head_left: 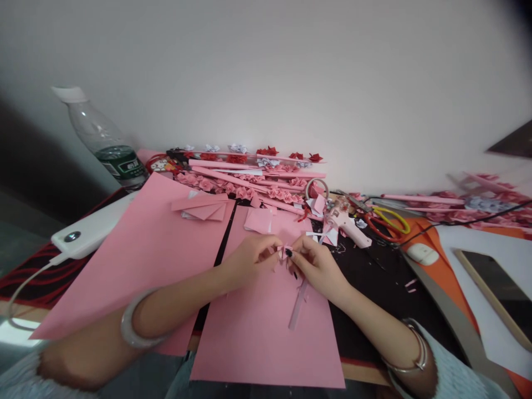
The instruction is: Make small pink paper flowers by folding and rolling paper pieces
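A small folded piece of pink paper (284,252) is pinched between the fingertips of both my hands, above a pink sheet. My left hand (255,257) closes on its left side, with the fingers curled. From the right, my right hand (318,266) grips it between thumb and fingers, hiding part of it. Below my right hand a clear stick (296,310), which looks like a glue stick, lies on the large pink sheet (266,343). Just beyond my hands sits a small stack of pink paper squares (258,220).
A pink glue gun (349,226), scissors (390,220) and a tape roll (316,189) lie behind my right hand. Paper flowers (245,191) line the wall. To the left stand a water bottle (108,138) and a white power bank (91,230); at right lies a phone (494,288).
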The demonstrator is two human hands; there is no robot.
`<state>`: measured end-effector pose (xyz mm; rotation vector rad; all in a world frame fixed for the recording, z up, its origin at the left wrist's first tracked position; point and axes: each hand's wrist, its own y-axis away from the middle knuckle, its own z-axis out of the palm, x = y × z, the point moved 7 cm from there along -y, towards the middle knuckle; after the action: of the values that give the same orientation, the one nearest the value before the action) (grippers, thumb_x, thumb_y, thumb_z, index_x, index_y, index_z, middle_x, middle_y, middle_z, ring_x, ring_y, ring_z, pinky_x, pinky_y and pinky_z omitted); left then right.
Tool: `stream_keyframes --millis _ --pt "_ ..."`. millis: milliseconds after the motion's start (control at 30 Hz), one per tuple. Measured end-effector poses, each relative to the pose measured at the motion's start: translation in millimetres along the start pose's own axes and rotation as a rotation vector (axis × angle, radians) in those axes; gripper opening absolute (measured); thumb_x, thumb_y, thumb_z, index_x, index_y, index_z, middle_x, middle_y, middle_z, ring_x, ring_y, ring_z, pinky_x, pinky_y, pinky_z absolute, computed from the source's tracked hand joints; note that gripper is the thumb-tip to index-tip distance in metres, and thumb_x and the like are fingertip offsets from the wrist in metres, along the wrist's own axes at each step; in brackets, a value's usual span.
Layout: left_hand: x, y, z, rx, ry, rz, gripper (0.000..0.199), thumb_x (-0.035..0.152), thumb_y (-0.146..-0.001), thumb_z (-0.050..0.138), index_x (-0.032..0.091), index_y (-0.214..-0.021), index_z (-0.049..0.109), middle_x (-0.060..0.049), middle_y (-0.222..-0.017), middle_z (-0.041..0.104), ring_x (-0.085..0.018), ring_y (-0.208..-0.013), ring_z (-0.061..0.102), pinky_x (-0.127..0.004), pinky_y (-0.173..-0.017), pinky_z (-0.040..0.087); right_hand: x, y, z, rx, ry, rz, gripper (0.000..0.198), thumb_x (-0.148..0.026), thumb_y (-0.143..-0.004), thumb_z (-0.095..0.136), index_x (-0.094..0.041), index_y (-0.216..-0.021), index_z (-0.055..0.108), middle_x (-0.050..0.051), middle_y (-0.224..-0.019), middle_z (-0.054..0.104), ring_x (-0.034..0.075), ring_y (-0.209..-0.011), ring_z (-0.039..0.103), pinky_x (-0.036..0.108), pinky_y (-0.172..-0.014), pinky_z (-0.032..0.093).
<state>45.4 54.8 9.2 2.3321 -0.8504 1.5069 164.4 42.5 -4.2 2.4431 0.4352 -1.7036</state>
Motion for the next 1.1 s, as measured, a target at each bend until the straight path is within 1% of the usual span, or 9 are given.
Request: stream_keyframes --millis 200,367,500,600,700,833,967,1033,1100 --pt "3.4 1.8 4.0 -0.063 -0.007 -0.011 0.013 0.02 -0.086 0.037 0.017 -0.077 0.046 0.003 -0.06 0.054 -0.01 -0.053 0.05 -0.02 -0.052 0.036 -11.3 3.8 4.7 -0.077 0.233 -0.108 0.021 -0.013 -0.086 0.04 -0.017 -0.067 0.046 -0.005 -0.055 0.047 0.007 -0.048 0.043 0.019 -0.05 0.032" --pt "0.2 3.0 9.2 -0.101 0.111 -0.028 0.007 0.019 -0.083 0.04 0.017 -0.078 0.044 0.002 -0.066 0.052 -0.01 -0.055 0.054 -0.02 -0.053 0.04 -15.3 4.4 7.9 -0.092 0.323 -0.165 0.023 -0.014 -0.087 0.038 -0.018 -0.064 0.037 -0.007 -0.053 0.035 0.007 -0.047 0.034 0.02 -0.048 0.026" --pt "-1.3 2.2 9.9 -0.093 0.094 -0.001 0.007 0.013 -0.08 0.041 0.017 -0.075 0.045 0.002 -0.072 0.051 -0.009 -0.058 0.054 -0.02 -0.054 0.04 -18.3 5.6 10.7 -0.125 0.375 -0.193 0.022 -0.012 -0.087 0.037 -0.019 -0.066 0.035 -0.006 -0.056 0.033 0.007 -0.05 0.034 0.021 -0.05 0.025" --pt "1.9 1.2 9.1 -0.08 0.063 0.046 0.009 0.009 -0.076 0.043 0.016 -0.071 0.045 0.001 -0.076 0.048 -0.007 -0.057 0.05 -0.019 -0.052 0.038 -20.9 6.9 10.9 -0.143 0.364 -0.21 0.021 -0.013 -0.088 0.035 -0.019 -0.068 0.034 -0.005 -0.059 0.034 0.008 -0.052 0.035 0.021 -0.052 0.026" --pt "5.5 0.8 7.6 -0.059 0.032 0.077 0.01 0.008 -0.074 0.044 0.016 -0.068 0.045 0.001 -0.075 0.046 -0.008 -0.059 0.046 -0.019 -0.052 0.036 -24.3 8.3 12.1 -0.171 0.331 -0.241 0.022 -0.018 -0.091 0.033 -0.019 -0.069 0.035 -0.005 -0.06 0.035 0.009 -0.054 0.035 0.022 -0.053 0.026" --pt "9.4 1.2 5.6 -0.034 -0.013 0.119 0.011 0.007 -0.072 0.046 0.016 -0.065 0.047 0.0 -0.072 0.046 -0.01 -0.063 0.045 -0.02 -0.055 0.036 -23.9 7.8 12.1 -0.168 0.357 -0.223 0.023 -0.025 -0.09 0.038 -0.019 -0.069 0.037 -0.005 -0.059 0.034 0.009 -0.052 0.034 0.022 -0.051 0.025" --pt "6.6 1.0 2.4 0.013 0.042 0.065 0.013 0.01 -0.074 0.049 0.015 -0.062 0.047 -0.001 -0.072 0.051 -0.01 -0.064 0.05 -0.021 -0.056 0.039 -23.6 7.1 8.9 -0.136 0.322 -0.205 0.025 -0.021 -0.091 0.033 -0.019 -0.066 0.037 -0.005 -0.056 0.035 0.009 -0.05 0.035 0.023 -0.051 0.026" --pt "3.0 1.1 2.0 0.029 0.129 0.012 0.014 0.013 -0.075 0.051 0.015 -0.062 0.046 -0.001 -0.069 0.053 -0.011 -0.064 0.053 -0.023 -0.058 0.042 -22.2 6.5 6.5 -0.116 0.282 -0.185 0.025 -0.021 -0.091 0.031 -0.019 -0.067 0.038 -0.005 -0.056 0.037 0.009 -0.05 0.037 0.023 -0.052 0.028" --pt "-1.4 1.3 2.8 0.039 0.261 -0.037 0.012 0.015 -0.076 0.053 0.015 -0.067 0.046 0.0 -0.067 0.056 -0.012 -0.065 0.057 -0.025 -0.061 0.044 -19.0 5.8 4.4 -0.096 0.249 -0.156 0.026 -0.024 -0.092 0.032 -0.019 -0.069 0.042 -0.004 -0.057 0.04 0.01 -0.051 0.039 0.023 -0.052 0.029"
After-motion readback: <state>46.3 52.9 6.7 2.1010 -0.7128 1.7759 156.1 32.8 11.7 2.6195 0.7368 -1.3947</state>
